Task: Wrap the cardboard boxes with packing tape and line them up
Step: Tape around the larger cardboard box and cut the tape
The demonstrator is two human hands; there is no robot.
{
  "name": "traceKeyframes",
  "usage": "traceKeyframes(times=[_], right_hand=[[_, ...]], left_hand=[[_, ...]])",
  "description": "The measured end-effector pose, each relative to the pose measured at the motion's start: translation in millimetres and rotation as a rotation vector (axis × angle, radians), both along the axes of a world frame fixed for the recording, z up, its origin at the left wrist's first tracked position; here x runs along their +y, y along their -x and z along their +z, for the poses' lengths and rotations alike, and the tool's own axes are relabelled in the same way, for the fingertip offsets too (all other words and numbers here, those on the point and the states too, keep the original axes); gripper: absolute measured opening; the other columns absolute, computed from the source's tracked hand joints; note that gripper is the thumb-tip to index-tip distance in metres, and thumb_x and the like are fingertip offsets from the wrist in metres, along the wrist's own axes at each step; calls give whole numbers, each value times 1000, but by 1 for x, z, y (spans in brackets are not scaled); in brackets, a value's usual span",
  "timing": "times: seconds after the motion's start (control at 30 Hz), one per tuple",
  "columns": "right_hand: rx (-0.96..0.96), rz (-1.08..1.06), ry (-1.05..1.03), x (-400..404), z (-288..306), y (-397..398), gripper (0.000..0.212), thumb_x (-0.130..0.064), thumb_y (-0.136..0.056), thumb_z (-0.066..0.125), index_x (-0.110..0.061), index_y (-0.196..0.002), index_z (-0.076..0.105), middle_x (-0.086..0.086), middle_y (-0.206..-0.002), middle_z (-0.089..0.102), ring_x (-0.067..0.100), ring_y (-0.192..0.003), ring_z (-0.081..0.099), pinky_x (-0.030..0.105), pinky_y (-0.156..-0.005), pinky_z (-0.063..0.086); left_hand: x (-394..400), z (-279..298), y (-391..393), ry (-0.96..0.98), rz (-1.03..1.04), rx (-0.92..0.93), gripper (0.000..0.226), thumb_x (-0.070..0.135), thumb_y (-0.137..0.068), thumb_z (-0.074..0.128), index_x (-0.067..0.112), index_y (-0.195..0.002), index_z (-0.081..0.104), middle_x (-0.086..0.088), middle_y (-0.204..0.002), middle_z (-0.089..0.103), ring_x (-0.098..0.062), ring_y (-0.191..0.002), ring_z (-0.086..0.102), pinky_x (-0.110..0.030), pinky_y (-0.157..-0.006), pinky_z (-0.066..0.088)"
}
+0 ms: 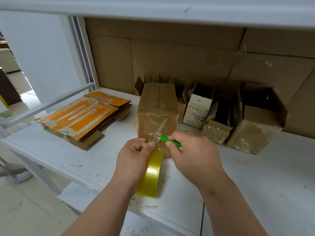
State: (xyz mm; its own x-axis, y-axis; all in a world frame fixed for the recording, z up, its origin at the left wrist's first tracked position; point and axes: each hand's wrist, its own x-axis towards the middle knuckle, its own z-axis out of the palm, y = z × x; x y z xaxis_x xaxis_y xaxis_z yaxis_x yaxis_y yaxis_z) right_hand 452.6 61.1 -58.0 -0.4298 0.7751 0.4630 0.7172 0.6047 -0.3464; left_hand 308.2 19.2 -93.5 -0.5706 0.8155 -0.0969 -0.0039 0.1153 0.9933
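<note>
Taped cardboard box (157, 113) upright mid-worktop (255, 176), tape strip (156, 135) running to yellowish roll (150, 174) at its 6 o'clock; left hand (134, 155) pinches strip, right hand (192, 150) grips green cutter (170, 141); flattened orange cartons (81, 116) at 9 o'clock.

A white metal shelf unit in a bright, pale room.

The white shelf surface (255, 176) fills the lower centre and right of the frame; it is scratched and has small dirty marks. Another white shelf board (153, 9) crosses the top of the frame. Behind the surface, in the upper centre and right, large brown cardboard sheets (187, 53) cover the back. A white upright post (81, 51) stands in the upper left, beside a plain white wall (42, 57). The pale floor (25, 210) shows in the lower left. Light is soft and even.
</note>
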Motion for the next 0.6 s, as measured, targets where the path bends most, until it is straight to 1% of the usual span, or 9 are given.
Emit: traceKeyframes(times=[0.1, 0.2, 0.3, 0.47, 0.53, 0.6], right_hand=[[-40, -8, -26, -1, 5, 4, 13, -35, -93, 57, -26, -93, 66, -5, -80, 63, 21, -72, 59, 28, -56, 33], [-47, -13, -38, -1, 7, 9, 13, -34, -93, 57, -24, -90, 65, -4, -79, 62, 22, -70, 58, 28, -54, 29], [-68, -1, -24, -2, 8, 14, 13, -33, -94, 54, -25, -91, 64, -5, -81, 61, 22, -72, 57, 28, -55, 30], [-90, -27, 13, 1, 10, 13, 16, -36, -97, 51, -26, -96, 63, -6, -86, 61, 19, -78, 58, 29, -61, 36], [-110, -52, 26, 3, 11, 9, 17, -37, -97, 50, -26, -96, 63, -6, -86, 60, 17, -79, 57, 29, -61, 36], [-123, -72, 38, 5, 9, 3, 16, -37, -96, 51, -26, -95, 64, -6, -84, 60, 17, -77, 56, 28, -60, 37]], left_hand=[[1, 0, 0, 5, -10, 22, 22, 31, -89, 72, 10, -80, 74, 10, -110, 62, -9, -94, 61, -36, -88, 49], [2, -1, 0, 1, -17, 35, 21, 30, -89, 72, 12, -78, 75, 12, -110, 61, -9, -96, 60, -38, -90, 49], [2, -2, 0, 6, -22, 32, 21, 29, -89, 72, 14, -74, 76, 10, -110, 61, -11, -99, 61, -40, -93, 49], [2, 0, 3, 11, -31, 34, 21, 31, -88, 73, 15, -76, 76, 12, -109, 60, -9, -98, 60, -38, -89, 49], [3, 0, 3, 18, -29, 29, 21, 30, -88, 74, 16, -72, 75, 12, -110, 60, -11, -98, 61, -38, -89, 49], [4, 0, 3, 15, -35, 23, 22, 28, -87, 75, 18, -67, 74, 12, -110, 60, -12, -100, 61, -41, -92, 50]])
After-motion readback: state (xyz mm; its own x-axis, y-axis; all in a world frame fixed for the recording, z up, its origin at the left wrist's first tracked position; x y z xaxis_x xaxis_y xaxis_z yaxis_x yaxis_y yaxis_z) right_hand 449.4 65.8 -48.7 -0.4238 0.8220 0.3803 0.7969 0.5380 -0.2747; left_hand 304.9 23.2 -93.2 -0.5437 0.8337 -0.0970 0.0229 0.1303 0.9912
